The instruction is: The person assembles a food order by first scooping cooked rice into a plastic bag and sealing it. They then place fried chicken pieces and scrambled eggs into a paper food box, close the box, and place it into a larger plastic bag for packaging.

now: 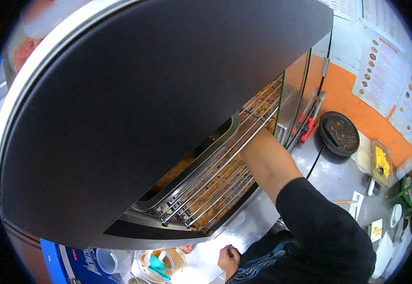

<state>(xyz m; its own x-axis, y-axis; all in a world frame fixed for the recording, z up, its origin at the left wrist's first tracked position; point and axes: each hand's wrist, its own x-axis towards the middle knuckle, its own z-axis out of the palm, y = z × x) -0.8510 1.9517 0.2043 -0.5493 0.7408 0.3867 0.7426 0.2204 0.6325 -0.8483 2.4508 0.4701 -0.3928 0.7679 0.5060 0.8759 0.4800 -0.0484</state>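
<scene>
My right arm [273, 163] reaches from the right into a glass-sided case with a large dark top panel [121, 104]. Its hand is hidden among the metal rods of a rack [215, 178], so I cannot see what the fingers do. A metal pan [236, 127] sits inside, partly under the panel. Brown crumbs cover the surface [225, 182] beneath the rods. Low in the view, my left hand [228, 259] is loosely curled near the steel counter [206, 258], with nothing visible in it.
Red-handled tongs [306, 128] lean by the glass door [295, 92]. Beside them are a black stone bowl [339, 134] and a clear box of yellow food [382, 165]. At lower left stand a tub holding a turquoise scoop [157, 267], a clear container [113, 260] and a blue box [76, 262].
</scene>
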